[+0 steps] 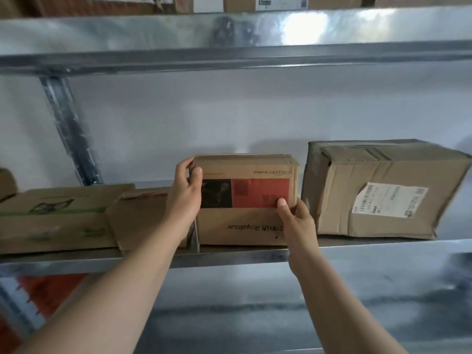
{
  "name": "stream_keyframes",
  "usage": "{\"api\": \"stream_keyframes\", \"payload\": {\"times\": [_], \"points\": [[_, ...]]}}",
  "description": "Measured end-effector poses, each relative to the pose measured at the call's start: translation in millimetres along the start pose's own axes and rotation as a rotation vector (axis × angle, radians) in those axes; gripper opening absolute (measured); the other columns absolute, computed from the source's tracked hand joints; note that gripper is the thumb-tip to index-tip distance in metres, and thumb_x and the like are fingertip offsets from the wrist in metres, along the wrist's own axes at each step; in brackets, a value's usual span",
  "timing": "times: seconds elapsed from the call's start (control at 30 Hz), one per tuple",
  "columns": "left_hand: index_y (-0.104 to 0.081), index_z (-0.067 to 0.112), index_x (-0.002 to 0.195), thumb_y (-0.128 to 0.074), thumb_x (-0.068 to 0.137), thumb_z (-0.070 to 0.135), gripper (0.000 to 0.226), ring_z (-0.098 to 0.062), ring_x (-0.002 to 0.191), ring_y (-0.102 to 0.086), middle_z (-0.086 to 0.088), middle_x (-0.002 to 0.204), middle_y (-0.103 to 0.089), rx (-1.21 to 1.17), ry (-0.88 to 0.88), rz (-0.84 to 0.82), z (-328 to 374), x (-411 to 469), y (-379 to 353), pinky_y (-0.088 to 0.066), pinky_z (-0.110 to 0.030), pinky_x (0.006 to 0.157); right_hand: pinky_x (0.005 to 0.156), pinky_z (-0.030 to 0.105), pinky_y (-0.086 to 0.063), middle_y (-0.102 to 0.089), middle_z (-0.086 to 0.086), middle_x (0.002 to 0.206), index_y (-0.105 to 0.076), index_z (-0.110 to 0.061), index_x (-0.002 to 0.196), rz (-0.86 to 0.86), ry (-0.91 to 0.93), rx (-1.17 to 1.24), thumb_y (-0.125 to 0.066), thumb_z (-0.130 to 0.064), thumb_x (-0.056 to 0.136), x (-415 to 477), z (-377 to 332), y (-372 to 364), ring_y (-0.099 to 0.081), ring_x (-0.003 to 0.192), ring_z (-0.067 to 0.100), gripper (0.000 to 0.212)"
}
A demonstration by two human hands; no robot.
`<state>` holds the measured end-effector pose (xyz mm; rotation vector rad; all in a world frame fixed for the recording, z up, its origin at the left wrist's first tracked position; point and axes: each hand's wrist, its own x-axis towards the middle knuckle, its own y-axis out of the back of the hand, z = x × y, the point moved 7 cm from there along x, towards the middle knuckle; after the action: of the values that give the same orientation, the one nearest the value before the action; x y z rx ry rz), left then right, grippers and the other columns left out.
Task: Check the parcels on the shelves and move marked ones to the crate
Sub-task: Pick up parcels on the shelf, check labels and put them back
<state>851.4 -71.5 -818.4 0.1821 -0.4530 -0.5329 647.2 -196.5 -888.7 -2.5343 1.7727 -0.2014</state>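
cardboard parcel (pixel 245 200) on the shelf (pixel 357 247), gripped by left hand (pixel 185 192) and right hand (pixel 297 221).

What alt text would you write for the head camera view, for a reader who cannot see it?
The left hand and right hand grip a red-and-black-printed cardboard box on a metal shelf. A larger labelled box sits right of it, flatter boxes left.
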Motion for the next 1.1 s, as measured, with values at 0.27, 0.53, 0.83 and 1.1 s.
{"api": "stream_keyframes", "payload": {"times": [0.27,0.53,0.83,1.1], "points": [[-0.027,0.056,0.147,-0.033,0.106,0.044,0.043,-0.018,0.145,-0.038,0.008,0.159,-0.036,-0.254,0.066,-0.088,9.3,-8.7,11.9,-0.035,-0.055,0.115,0.092,0.043,-0.053,-0.072,-0.003,0.112,-0.068,-0.043,0.120,0.006,0.071,0.072,-0.053,-0.035,0.104,-17.1,-38.0,10.4,-0.064,0.110,0.023,0.023],[-0.044,0.034,0.148,-0.037,0.105,0.047,0.045,-0.014,0.133,-0.049,0.012,0.141,-0.055,-0.276,0.035,-0.091,21.2,-20.5,23.4,-0.040,-0.041,0.111,0.104,0.056,-0.050,-0.073,-0.006,0.116,-0.068,-0.038,0.123,0.041,0.049,0.153,-0.058,-0.036,0.102,-19.5,-46.0,13.9,-0.064,0.117,0.022,0.024],[-0.039,0.047,0.146,-0.059,0.096,0.039,0.054,-0.011,0.114,-0.064,0.010,0.123,-0.069,-0.374,0.032,-0.235,22.8,-21.2,24.9,-0.051,-0.039,0.098,0.063,0.032,-0.045,-0.071,-0.005,0.106,-0.070,-0.034,0.117,0.008,-0.042,0.174,-0.056,-0.043,0.102,-15.3,-32.6,14.7,-0.066,0.103,0.025,0.022],[-0.044,0.031,0.137,-0.081,0.066,0.037,0.081,-0.018,0.117,-0.060,0.007,0.134,-0.060,-0.337,0.066,-0.262,25.0,-16.2,30.6,-0.050,-0.053,0.103,0.082,0.041,-0.053,-0.074,-0.005,0.117,-0.067,-0.035,0.124,-0.018,-0.005,0.259,-0.063,-0.047,0.096,-13.2,-40.4,15.5,-0.065,0.113,0.019,0.031]]}}
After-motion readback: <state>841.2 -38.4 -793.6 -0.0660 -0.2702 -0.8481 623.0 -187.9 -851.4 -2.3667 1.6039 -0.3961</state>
